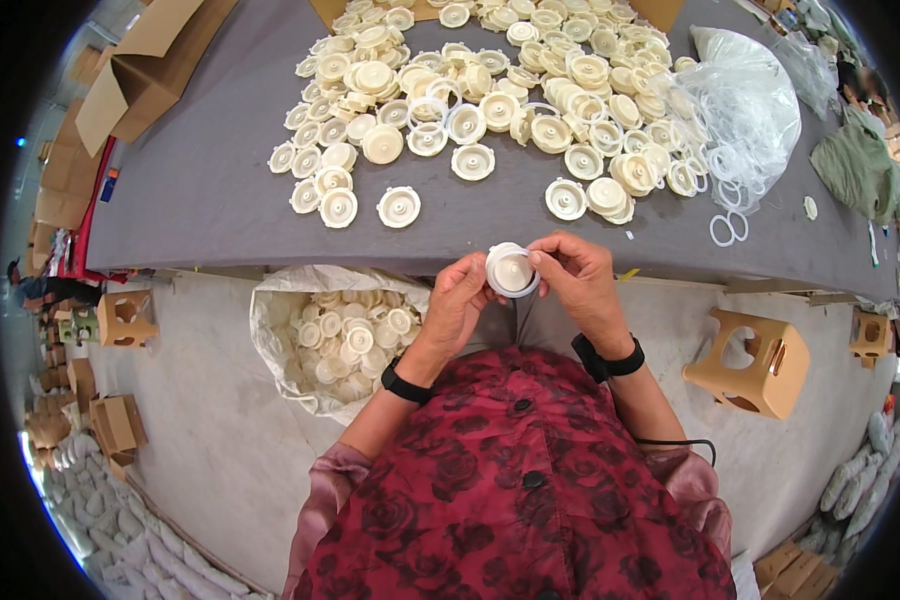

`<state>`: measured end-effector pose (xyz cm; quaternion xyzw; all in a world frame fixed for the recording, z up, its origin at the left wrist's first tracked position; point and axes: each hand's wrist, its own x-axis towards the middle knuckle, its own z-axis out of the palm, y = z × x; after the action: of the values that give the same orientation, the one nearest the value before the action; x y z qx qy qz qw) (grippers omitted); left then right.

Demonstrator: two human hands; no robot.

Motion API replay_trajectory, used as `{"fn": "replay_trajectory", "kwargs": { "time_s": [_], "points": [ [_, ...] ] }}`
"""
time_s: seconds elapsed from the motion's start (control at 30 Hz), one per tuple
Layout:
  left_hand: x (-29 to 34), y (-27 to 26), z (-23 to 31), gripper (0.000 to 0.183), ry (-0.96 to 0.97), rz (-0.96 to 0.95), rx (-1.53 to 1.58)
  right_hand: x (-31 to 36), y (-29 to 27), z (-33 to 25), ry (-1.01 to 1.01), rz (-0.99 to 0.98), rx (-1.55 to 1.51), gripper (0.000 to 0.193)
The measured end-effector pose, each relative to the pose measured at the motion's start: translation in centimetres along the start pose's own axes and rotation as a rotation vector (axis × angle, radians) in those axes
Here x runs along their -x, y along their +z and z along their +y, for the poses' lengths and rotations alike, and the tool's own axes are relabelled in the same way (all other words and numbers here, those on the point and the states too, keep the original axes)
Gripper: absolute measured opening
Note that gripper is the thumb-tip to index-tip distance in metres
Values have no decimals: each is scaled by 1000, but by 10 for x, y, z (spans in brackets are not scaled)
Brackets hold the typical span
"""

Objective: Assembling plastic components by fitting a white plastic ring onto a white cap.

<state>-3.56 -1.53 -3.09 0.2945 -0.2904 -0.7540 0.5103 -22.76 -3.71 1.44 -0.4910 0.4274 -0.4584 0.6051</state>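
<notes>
Just in front of the table's near edge, both hands hold a round cream plastic cap [511,268], its face turned up. A whitish translucent ring [513,293] shows around the cap's rim; whether it is fully seated I cannot tell. My left hand [459,298] grips the cap's left side between thumb and fingers. My right hand [582,279] pinches the right edge with thumb and forefinger. Beyond the hands, a large heap of similar cream caps [382,144] spreads over the grey table [210,170]. Below and left, an open white woven sack [276,340] holds many caps.
A clear plastic bag [755,100] spills translucent rings onto the table at right, with loose rings [721,231] near it. Green cloth [855,168] lies at the far right. Cardboard boxes [155,80] stand at left. Tan plastic stools [755,362] are on the floor.
</notes>
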Motion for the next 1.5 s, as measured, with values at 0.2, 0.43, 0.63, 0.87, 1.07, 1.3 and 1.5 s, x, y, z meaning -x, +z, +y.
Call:
{"fn": "replay_trajectory", "kwargs": {
  "time_s": [0.2, 0.43, 0.63, 0.87, 1.07, 1.3, 1.5],
  "points": [
    [2, 1, 0, 21, 55, -60, -124, 2, 3, 4, -32, 47, 123, 9],
    [4, -4, -2, 15, 56, -80, -241, 0, 6, 12, -209, 106, 405, 7],
    [6, -12, -4, 20, -16, 9, -30, 1, -4, 22, 67, -16, 95, 10],
    [-2, -8, -14, 22, -52, 51, 93, 15, -2, 24, 284, -88, -210, 16],
    [-7, -7, -11, 26, -2, -37, 126, 15, 2, 29, 269, -78, -504, 20],
    [-1, 4, -16, 31, 23, 27, 14, 17, 7, 40, 145, 40, -426, 19],
    [-1, 7, -14, 44, 65, 83, -48, 19, 13, 33, 87, 87, -325, 25]
  ]
}}
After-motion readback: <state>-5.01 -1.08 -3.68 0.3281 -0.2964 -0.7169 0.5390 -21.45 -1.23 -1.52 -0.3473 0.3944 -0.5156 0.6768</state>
